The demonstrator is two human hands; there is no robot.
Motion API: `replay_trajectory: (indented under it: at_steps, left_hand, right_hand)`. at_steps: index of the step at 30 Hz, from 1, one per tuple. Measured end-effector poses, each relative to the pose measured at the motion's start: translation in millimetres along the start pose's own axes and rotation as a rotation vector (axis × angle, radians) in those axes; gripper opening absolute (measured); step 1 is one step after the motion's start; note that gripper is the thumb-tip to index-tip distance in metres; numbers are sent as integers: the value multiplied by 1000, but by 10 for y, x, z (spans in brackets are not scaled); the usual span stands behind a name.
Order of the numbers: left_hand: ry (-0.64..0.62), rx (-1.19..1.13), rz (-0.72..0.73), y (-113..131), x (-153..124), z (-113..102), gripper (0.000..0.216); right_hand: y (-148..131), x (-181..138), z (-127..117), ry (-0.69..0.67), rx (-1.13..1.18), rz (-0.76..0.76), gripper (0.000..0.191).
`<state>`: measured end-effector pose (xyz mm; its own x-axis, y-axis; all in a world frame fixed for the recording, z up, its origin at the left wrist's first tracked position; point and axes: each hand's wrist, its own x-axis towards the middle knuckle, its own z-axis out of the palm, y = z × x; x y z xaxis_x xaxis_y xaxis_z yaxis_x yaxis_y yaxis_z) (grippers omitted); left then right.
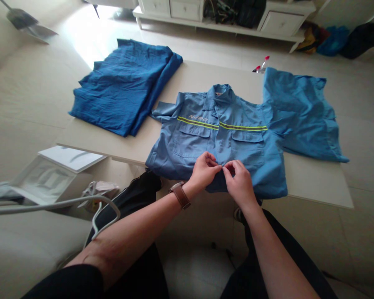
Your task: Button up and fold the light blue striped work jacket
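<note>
A blue work shirt (249,143) lies front up across the table, its collar at the far side and its lower part hanging over the near edge. Two yellow-edged stripes cross its chest above the flap pockets. My left hand (205,169), with a brown-strapped watch on the wrist, pinches the front placket low down. Close beside it, my right hand (238,179) pinches the same placket, fingertips nearly meeting the left ones. Whether a button sits between them is too small to tell.
Folded dark blue cloth (118,83) lies on the table (112,145) to the left. Lighter blue cloth (308,112) lies at the right, overlapping the shirt's sleeve. Red-capped bottles (263,64) stand past the far edge. An open white box (59,174) sits low left.
</note>
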<state>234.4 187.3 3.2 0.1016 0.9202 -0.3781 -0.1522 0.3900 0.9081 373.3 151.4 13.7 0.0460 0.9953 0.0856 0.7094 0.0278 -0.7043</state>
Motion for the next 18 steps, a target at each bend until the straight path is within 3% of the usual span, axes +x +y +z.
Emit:
replay_trajectory:
  at_steps: [11,18]
  left_hand:
    - [31,-89,-69,13,-34,24,28]
    - [-29,76,-30,17,-8,-14,30]
  right_hand:
    - [-31,0,26,51,33,38,11]
    - [29,-6,74,76,55,69,10]
